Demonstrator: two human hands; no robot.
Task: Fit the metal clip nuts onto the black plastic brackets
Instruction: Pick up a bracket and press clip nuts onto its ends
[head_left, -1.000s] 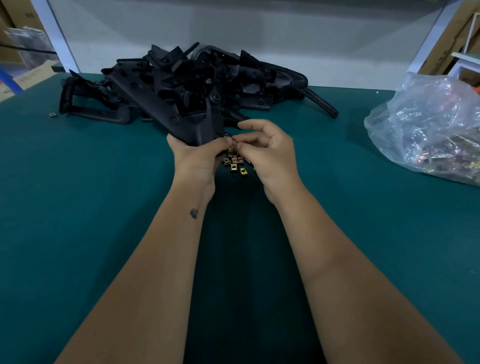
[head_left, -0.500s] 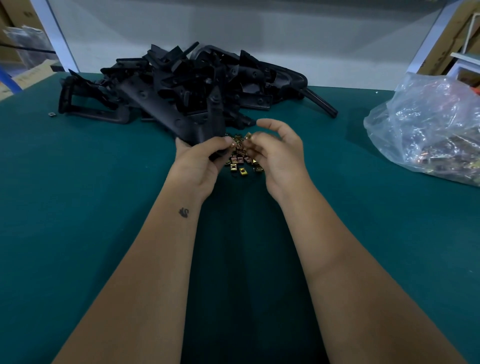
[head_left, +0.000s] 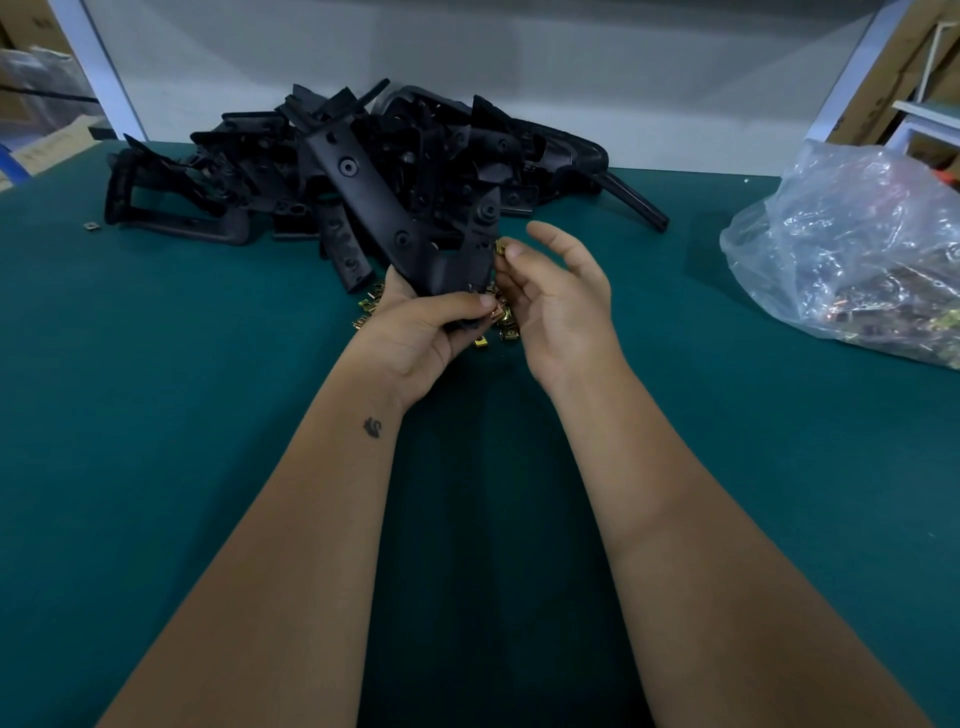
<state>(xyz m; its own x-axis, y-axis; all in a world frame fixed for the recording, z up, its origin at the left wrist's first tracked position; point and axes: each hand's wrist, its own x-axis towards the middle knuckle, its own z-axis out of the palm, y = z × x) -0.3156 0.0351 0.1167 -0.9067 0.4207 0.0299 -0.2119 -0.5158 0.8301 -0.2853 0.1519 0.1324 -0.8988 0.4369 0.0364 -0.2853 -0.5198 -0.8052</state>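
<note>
Your left hand (head_left: 415, 332) grips the lower end of a black bracket (head_left: 410, 223), with the thumb curled across its front, in the middle of the frame. The bracket rises tilted toward the upper left. Your right hand (head_left: 561, 296) is just beside it, and its thumb and first finger pinch a small gold clip nut (head_left: 500, 247) against the right edge of the bracket; the other fingers (head_left: 558, 241) are spread loosely. Under both hands a small heap of clip nuts (head_left: 501, 325) lies on the green counter (head_left: 156, 415). Behind, in the upper middle, is a pile of black brackets (head_left: 249, 176). One single nut (head_left: 91, 226) lies at the far left. A clear plastic bag (head_left: 852, 249) is at the right edge.
</note>
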